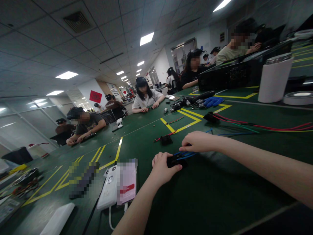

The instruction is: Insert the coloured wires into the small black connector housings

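Note:
On the green table, my left hand is wrapped round a small black connector block, its thumb along the near side. Blue wires run out of the block to the right. My right hand pinches these wires close to the block, fingertips pressed together. Just beyond lies another black block with red wires, touched by neither hand. Farther right is a third black block with long red and green wires trailing toward the right edge.
A white power bank and a pink phone lie left of my forearm, with cables. Blue-handled tools and connectors sit at the back. A white bottle and tape roll stand at right. Several people sit around the table.

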Motion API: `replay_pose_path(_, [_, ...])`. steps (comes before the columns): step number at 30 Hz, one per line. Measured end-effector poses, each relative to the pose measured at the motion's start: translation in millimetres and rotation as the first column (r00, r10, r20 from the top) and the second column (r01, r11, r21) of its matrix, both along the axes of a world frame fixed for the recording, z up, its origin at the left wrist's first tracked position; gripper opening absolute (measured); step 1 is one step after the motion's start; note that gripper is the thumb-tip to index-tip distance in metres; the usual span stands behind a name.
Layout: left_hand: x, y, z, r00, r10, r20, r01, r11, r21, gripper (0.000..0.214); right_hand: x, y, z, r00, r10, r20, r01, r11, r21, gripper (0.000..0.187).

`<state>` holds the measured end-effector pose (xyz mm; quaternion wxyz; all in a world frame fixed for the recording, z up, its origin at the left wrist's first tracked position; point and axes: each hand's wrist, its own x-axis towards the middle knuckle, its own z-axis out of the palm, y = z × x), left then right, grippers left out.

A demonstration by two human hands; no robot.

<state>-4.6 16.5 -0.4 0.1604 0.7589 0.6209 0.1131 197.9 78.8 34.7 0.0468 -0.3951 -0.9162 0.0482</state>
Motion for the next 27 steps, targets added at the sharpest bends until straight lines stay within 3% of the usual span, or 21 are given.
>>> replay_pose_path(4, [0.3,0.2,-0.9,1.000,0.011,-0.002,-0.011,1.000,0.008,0.047,-1.2,-4.0,0.0,0.997,0.028,-0.066,-0.016,0.984,0.178,0.043])
replay_pose_path(8, [1.3,-0.7,1.2,1.000,0.018,-0.010,-0.018,1.000,0.006,0.045,-2.8,-7.5,1.8,0.994,0.052,-0.094,-0.026,0.967,0.253,0.042])
replay_pose_path(11, [1.7,-0.8,3.0,1.000,0.015,-0.010,-0.015,1.000,-0.005,0.045,-2.5,-5.3,2.0,0.997,0.036,-0.065,-0.022,0.978,0.208,0.042])
replay_pose_path(17, [1.8,0.0,1.8,1.000,0.013,-0.001,-0.013,1.000,-0.003,0.047,0.1,2.4,-2.2,1.000,-0.008,0.030,0.009,1.000,-0.010,0.043])
replay_pose_path(27, [1.4,-0.7,1.6,1.000,0.014,-0.011,-0.014,1.000,0.015,0.046,-1.7,-5.4,3.6,0.995,0.009,-0.102,0.004,0.992,0.124,0.044])
